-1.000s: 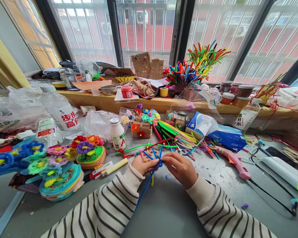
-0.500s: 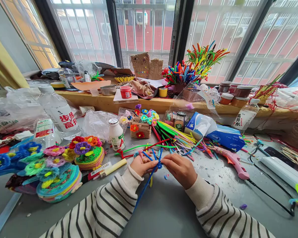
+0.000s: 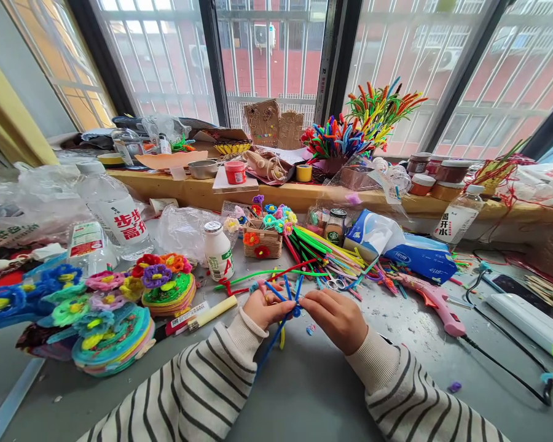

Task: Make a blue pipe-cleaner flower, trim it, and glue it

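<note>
Barred windows (image 3: 270, 64) back the grey counter (image 3: 313, 396). Compared with the earlier view, the blue piece (image 3: 297, 312) has its round centre slightly lower, between my hands over the counter. It looks fuzzy, prongs fanning upward, a long tail slanting down. My left fingers (image 3: 280, 310) and right fingers (image 3: 317, 304) pinch it.

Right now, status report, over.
Left hand pinching spoked blue fuzzy-stem piece. Right hand pinching its edge. Pink plastic glue gun off right, clear of hands.

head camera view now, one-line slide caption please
Left hand pinches blue pipe cleaners, right hand close against them, between fuzzy flowers and a pink glue gun.
</note>
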Motion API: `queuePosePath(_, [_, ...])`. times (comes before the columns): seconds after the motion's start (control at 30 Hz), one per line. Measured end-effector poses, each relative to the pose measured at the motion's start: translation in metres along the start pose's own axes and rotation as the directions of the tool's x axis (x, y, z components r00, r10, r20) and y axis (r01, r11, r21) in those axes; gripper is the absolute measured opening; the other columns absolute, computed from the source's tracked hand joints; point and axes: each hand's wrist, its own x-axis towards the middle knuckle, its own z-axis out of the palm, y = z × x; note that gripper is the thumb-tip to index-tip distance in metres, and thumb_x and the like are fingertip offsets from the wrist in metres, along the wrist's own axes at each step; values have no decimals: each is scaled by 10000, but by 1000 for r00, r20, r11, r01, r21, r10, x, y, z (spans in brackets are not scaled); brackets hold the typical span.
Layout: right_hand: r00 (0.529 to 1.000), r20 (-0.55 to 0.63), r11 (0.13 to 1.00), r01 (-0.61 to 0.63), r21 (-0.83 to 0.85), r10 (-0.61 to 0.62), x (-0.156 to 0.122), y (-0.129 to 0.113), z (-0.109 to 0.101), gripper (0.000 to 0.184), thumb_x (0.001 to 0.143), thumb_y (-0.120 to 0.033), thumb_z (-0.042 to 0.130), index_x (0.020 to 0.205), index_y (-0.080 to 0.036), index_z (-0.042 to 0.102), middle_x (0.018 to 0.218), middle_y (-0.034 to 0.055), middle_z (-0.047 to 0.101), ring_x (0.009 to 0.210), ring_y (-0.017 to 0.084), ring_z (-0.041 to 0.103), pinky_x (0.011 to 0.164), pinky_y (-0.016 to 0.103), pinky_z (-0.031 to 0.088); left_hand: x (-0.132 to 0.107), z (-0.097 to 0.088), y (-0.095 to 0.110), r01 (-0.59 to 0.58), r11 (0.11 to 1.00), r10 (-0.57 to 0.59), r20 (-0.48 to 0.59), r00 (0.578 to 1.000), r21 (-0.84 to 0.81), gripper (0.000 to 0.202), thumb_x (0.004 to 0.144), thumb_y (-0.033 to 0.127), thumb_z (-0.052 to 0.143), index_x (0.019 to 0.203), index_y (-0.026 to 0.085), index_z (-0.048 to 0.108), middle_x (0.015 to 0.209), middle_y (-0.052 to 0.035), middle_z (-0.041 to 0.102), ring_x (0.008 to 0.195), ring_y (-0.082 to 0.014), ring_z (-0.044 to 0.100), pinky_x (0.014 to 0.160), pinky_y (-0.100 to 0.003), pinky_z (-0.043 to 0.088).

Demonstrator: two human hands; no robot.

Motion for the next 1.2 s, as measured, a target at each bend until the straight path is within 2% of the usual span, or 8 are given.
queuePosePath(0.27, [986, -50, 979, -153, 138, 161, 4, -5, 2, 139, 743, -149, 435, 815, -176, 550, 728, 38, 540, 675, 125, 469, 603, 238, 398, -4, 3, 5, -114, 991, 114, 6, 993, 68, 461, 404, 179, 685, 717, 167, 346, 429, 76, 526, 411, -89, 514, 471, -229, 415])
queuePosePath(0.43, [897, -42, 849, -401, 345, 440, 10, -14, 2, 75, 685, -182, 496, 721, -179, 561, 717, 32, 450, 683, 139, 448, 586, 262, 401, -12, 6, 8, -339, 891, 365, -34, 930, 301, 360, 475, 180, 642, 718, 179, 376, 510, 52, 535, 484, -105, 535, 513, -234, 426])
queuePosePath(0.6, [813, 63, 685, -526, 504, 578, 13, -16, 2, 31, 648, -181, 527, 620, -171, 534, 675, 12, 419, 622, 127, 421, 513, 238, 382, -17, 6, 7, -460, 746, 517, 16, 856, 482, 284, 534, 202, 597, 732, 198, 393, 594, 30, 525, 536, -129, 554, 541, -249, 454])
queuePosePath(0.7, [743, 181, 530, -604, 595, 644, 14, -15, 2, 78, 636, -187, 532, 572, -161, 496, 661, 3, 413, 576, 110, 405, 476, 219, 361, -18, 8, 7, -515, 621, 586, 86, 806, 591, 238, 582, 201, 554, 745, 203, 381, 657, 17, 507, 557, -126, 556, 535, -245, 460])
queuePosePath(0.83, [621, 336, 266, -675, 688, 708, 17, -16, 3, 134, 611, -205, 539, 518, -153, 458, 596, -17, 414, 556, 99, 397, 481, 210, 330, -21, 9, 4, -576, 328, 720, 197, 666, 749, 142, 624, 174, 503, 727, 200, 409, 701, -9, 509, 618, -134, 548, 566, -249, 431])
queuePosePath(0.97, [457, 534, -104, -683, 723, 712, 21, -21, -1, 121, 594, -216, 529, 528, -150, 453, 507, -50, 375, 442, 60, 306, 397, 180, 247, -22, 7, 0, -585, 132, 735, 317, 599, 800, 134, 639, 147, 477, 757, 207, 459, 660, -10, 555, 614, -137, 541, 556, -236, 404])
queuePosePath(1.1, [387, 707, -429, -591, 683, 592, 23, -25, -5, 102, 594, -224, 500, 535, -155, 453, 493, -57, 326, 410, 48, 271, 350, 163, 198, -24, 7, -1, -630, 151, 746, 330, 578, 762, 149, 607, 110, 502, 711, 216, 503, 617, -9, 570, 600, -138, 541, 560, -230, 399])
queuePosePath(1.2, [393, 778, -537, -566, 625, 491, 21, -24, -5, 106, 611, -237, 491, 559, -147, 467, 543, -35, 359, 424, 48, 308, 331, 153, 194, -25, 9, 4, -613, 331, 751, 193, 632, 718, 129, 595, 146, 532, 689, 207, 466, 632, -4, 552, 628, -140, 547, 585, -237, 415])
